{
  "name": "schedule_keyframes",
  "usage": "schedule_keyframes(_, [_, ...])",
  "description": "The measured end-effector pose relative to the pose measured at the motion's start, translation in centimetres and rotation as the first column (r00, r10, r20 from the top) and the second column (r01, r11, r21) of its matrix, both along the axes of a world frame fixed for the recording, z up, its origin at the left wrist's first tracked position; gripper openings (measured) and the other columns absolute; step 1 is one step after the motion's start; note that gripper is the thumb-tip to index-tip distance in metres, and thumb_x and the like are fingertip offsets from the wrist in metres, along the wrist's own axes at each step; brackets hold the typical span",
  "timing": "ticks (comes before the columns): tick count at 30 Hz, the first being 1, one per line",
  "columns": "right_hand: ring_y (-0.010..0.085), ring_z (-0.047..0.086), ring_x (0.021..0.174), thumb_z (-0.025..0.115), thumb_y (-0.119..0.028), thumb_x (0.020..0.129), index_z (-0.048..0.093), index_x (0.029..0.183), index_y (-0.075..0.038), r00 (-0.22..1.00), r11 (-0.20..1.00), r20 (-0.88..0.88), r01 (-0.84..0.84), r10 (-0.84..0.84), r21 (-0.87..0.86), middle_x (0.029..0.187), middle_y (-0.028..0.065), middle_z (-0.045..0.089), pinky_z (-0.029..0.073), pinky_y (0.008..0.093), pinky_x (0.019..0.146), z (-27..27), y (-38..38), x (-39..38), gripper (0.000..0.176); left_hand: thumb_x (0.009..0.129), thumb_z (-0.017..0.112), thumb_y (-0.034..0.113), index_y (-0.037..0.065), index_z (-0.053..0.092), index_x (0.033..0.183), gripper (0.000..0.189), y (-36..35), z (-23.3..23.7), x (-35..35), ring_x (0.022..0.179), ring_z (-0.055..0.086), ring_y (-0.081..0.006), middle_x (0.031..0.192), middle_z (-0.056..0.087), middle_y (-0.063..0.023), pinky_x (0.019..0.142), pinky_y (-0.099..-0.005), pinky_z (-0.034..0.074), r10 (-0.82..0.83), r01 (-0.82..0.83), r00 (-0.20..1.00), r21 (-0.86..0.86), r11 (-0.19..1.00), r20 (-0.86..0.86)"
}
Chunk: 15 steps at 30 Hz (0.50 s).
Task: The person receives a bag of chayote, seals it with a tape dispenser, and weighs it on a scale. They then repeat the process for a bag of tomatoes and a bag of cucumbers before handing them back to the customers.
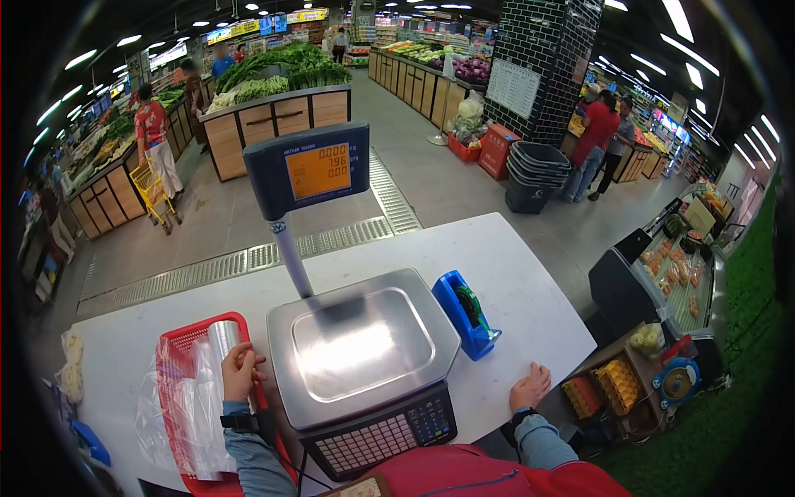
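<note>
My left hand (241, 371) is over the right edge of a red plastic basket (235, 318), beside the scale. Its fingers are loosely bent and apart, with nothing visible in them. Inside the basket lies a roll of clear plastic bags (224, 335), its loose film spilling over the left side. My right hand (530, 388) rests on the right front edge of the white table (530, 290), fingers stretched out and holding nothing. Between my hands stands a weighing scale (364, 340) with a bare metal plate, a keypad (373, 439) and a lit orange display (319, 171).
A blue tape dispenser (466, 315) stands right of the scale. Beyond the table are vegetable stands (273, 120), stacked dark baskets (534, 178), a yellow cart (153, 195) and several people. Egg trays (617, 385) sit low at the right, near a chilled display (675, 273).
</note>
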State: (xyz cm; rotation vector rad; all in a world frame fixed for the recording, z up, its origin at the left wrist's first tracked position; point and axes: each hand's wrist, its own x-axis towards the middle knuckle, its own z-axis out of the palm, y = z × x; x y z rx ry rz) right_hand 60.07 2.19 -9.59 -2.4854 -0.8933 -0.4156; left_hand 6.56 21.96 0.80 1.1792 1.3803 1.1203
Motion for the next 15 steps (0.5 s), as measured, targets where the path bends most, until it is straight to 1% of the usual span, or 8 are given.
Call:
schedule_keyframes(11, [0.033, 0.032, 0.117, 0.049, -0.001, 0.071, 0.047, 0.115, -0.007, 1.0, 1.0, 0.012, -0.006, 0.006, -0.018, 0.118, 0.0158, 0.039, 0.022, 0.0457, 0.102, -0.12, -0.08, 0.1, 0.045, 0.089, 0.05, 0.02, 0.005, 0.051, 0.111, 0.027, -0.15, 0.31, 0.2, 0.048, 0.058, -0.0129, 0.083, 0.064, -0.0126, 0.039, -0.0206, 0.041, 0.01, -0.01, 1.0, -0.006, 1.0, -0.004])
schedule_keyframes(13, [0.0329, 0.032, 0.117, 0.049, -0.001, 0.071, 0.047, 0.115, -0.007, 1.0, 1.0, 0.014, -0.006, 0.007, -0.017, 0.118, 0.0158, 0.039, 0.022, 0.0456, 0.102, -0.05, -0.08, 0.08, 0.045, 0.089, 0.049, 0.015, 0.002, 0.049, 0.113, 0.028, -0.23, 0.61, 0.37, 0.046, 0.058, -0.0126, 0.081, 0.064, -0.0126, 0.04, -0.0198, 0.04, 0.024, -0.024, 1.0, -0.02, 1.0, 0.017])
schedule_keyframes(15, [0.0329, 0.032, 0.117, 0.049, -0.001, 0.071, 0.047, 0.115, -0.007, 1.0, 1.0, 0.018, -0.008, 0.008, -0.015, 0.118, 0.0158, 0.039, 0.022, 0.0456, 0.102, 0.05, -0.01, 0.01, 0.045, 0.089, 0.049, 0.016, 0.002, 0.049, 0.113, 0.028, -0.24, 0.59, 0.36, 0.047, 0.058, -0.0125, 0.081, 0.064, -0.0125, 0.04, -0.0197, 0.04, 0.024, -0.024, 1.0, -0.018, 1.0, 0.009])
